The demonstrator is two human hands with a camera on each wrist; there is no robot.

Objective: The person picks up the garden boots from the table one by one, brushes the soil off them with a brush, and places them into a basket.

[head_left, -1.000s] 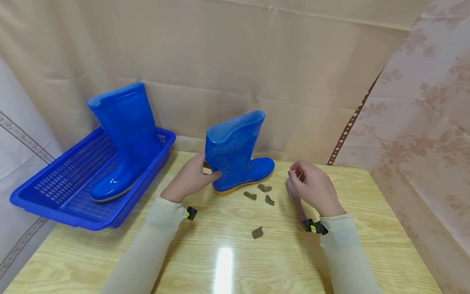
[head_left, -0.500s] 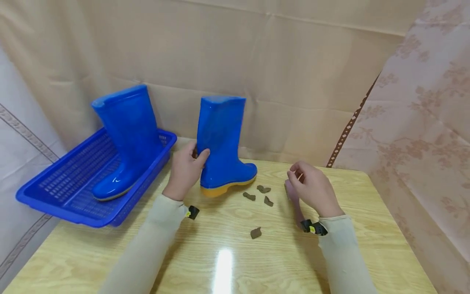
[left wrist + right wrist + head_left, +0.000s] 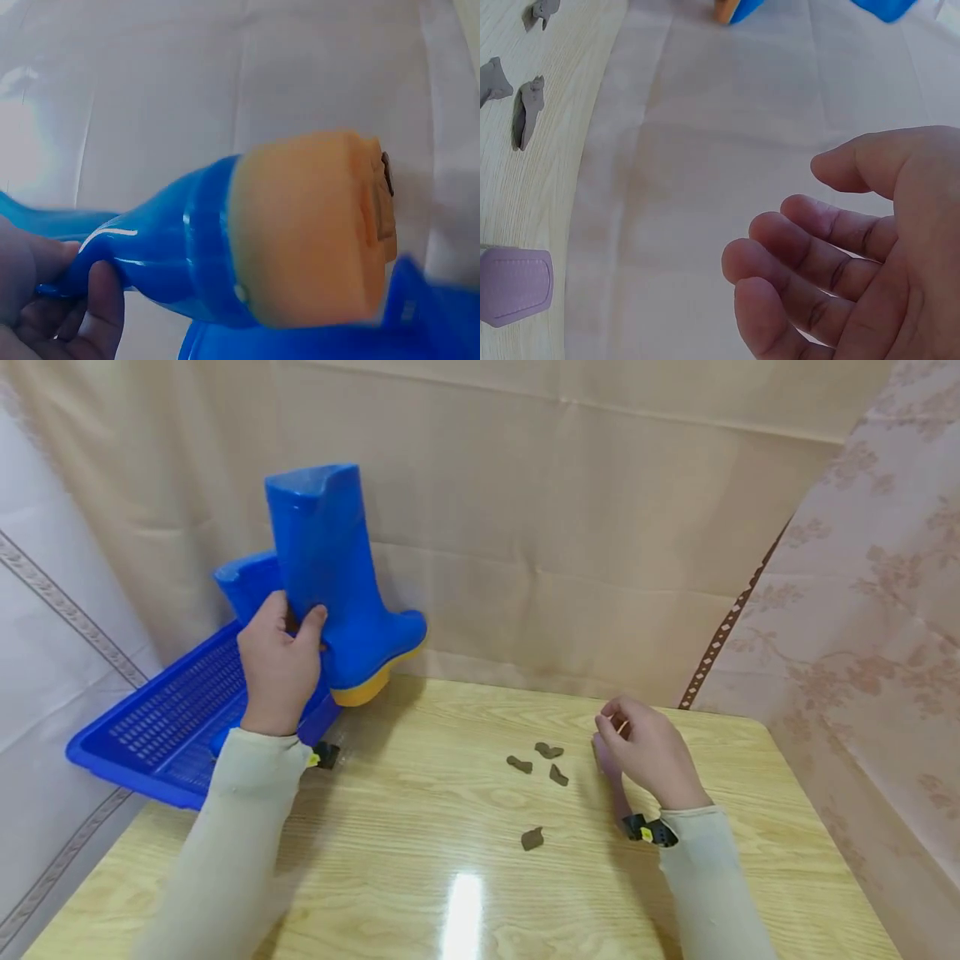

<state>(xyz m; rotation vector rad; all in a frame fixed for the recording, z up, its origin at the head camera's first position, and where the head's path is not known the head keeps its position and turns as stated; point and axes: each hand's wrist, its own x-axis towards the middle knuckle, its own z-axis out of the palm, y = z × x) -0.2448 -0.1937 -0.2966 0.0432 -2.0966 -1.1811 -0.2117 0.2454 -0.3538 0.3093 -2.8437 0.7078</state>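
Observation:
My left hand (image 3: pixel 279 672) grips a blue rain boot (image 3: pixel 322 552) by the back of its shaft, above the ankle. The boot is off the table, toe to the right, partly over the basket. Its yellow heel (image 3: pixel 300 232) faces the left wrist camera, and a small dark bit (image 3: pixel 388 174) sticks to the sole. Behind it, mostly hidden, the second blue boot (image 3: pixel 243 583) stands in a blue plastic basket (image 3: pixel 165 714). My right hand (image 3: pixel 648 752) holds nothing, its fingers loosely curled, above a lilac tool (image 3: pixel 516 286) with a wide head and narrow handle.
Several flat brown-grey pieces, one a lone scrap (image 3: pixel 532 838), lie on the wood-grain table (image 3: pixel 420 793) between the hands. A beige curtain (image 3: pixel 525 510) hangs along the back edge. Patterned cloth (image 3: pixel 885 635) closes off the right side.
My left hand has brought the boot upright, lifted it off the table and moved it left towards the basket, where it now covers much of the other boot. My right hand has stayed put.

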